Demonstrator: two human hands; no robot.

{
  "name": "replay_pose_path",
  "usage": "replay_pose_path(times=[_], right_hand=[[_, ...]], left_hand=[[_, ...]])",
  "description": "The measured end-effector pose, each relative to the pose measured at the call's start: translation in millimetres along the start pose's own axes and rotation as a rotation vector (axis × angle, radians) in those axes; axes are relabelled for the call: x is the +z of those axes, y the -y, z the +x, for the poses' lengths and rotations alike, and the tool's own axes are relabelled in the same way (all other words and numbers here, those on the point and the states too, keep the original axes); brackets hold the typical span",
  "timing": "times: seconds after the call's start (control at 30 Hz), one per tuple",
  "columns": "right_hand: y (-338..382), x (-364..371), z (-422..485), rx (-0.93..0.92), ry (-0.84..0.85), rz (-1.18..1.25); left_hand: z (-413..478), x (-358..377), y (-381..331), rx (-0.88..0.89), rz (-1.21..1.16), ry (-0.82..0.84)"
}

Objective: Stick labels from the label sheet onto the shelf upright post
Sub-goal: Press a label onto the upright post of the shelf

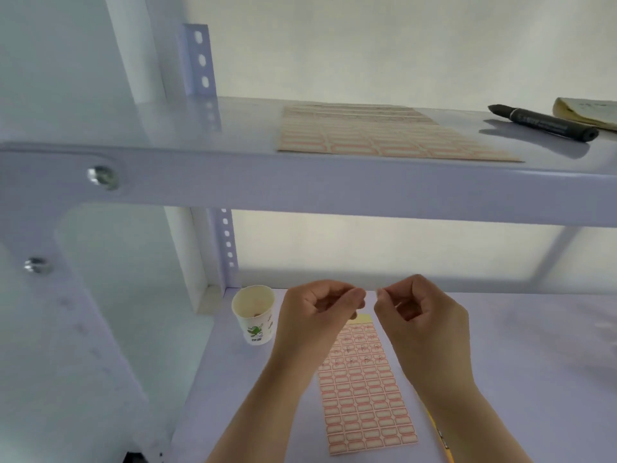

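Label sheet (365,392) on lower shelf (517,362), top rows partly used. Left hand (320,310) and right hand (417,312) pinched; contents too blurred to tell. Post (25,289): no labels visible.

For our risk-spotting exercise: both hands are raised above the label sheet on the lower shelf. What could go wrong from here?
1. Whatever the left hand and right hand pinch is too small to see; a peeled label might curl or stick to fingers.
2. The paper cup stands beside the left hand; a sweep toward the post could tip it.
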State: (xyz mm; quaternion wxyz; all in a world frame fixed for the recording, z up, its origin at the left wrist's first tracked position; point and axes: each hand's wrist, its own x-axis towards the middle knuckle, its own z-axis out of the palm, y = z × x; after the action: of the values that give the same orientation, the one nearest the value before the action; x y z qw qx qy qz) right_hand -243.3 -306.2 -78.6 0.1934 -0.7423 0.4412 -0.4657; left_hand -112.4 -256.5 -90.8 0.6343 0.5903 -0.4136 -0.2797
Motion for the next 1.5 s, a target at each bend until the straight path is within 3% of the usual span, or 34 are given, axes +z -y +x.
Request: replay_pose_path(times=[0.17,0.3,0.57,0.67,0.77,0.97,1.17,1.5], right_hand=[[30,9,-19,-0.284,-0.116,-0.128],[41,16,-34,-0.353,-0.167,-0.158],[53,3,-62,-0.392,-0.075,-0.05],[62,-9,-70,-0.295,-0.039,0.062],[70,-28,-72,-0.059,-0.005,0.215],[89,-58,-77,0.227,0.242,0.532],[107,-68,-90,0.217,0.347,0.591],[160,-35,-117,0.159,0.357,0.604]], left_hand=[[-15,-22,-17,-0.018,-0.187,0.05],[-25,-37,-20,-0.02,-0.232,0.089],[-52,-52,-31,-0.012,-0.195,0.003],[-63,-55,-40,-0.01,-0.166,-0.062],[-78,-55,-53,-0.003,-0.149,-0.1],[-111,-56,-71,0.032,-0.051,-0.148],[-141,-64,-82,0.029,-0.028,-0.233],[-159,-128,-89,0.108,-0.045,-0.274]])
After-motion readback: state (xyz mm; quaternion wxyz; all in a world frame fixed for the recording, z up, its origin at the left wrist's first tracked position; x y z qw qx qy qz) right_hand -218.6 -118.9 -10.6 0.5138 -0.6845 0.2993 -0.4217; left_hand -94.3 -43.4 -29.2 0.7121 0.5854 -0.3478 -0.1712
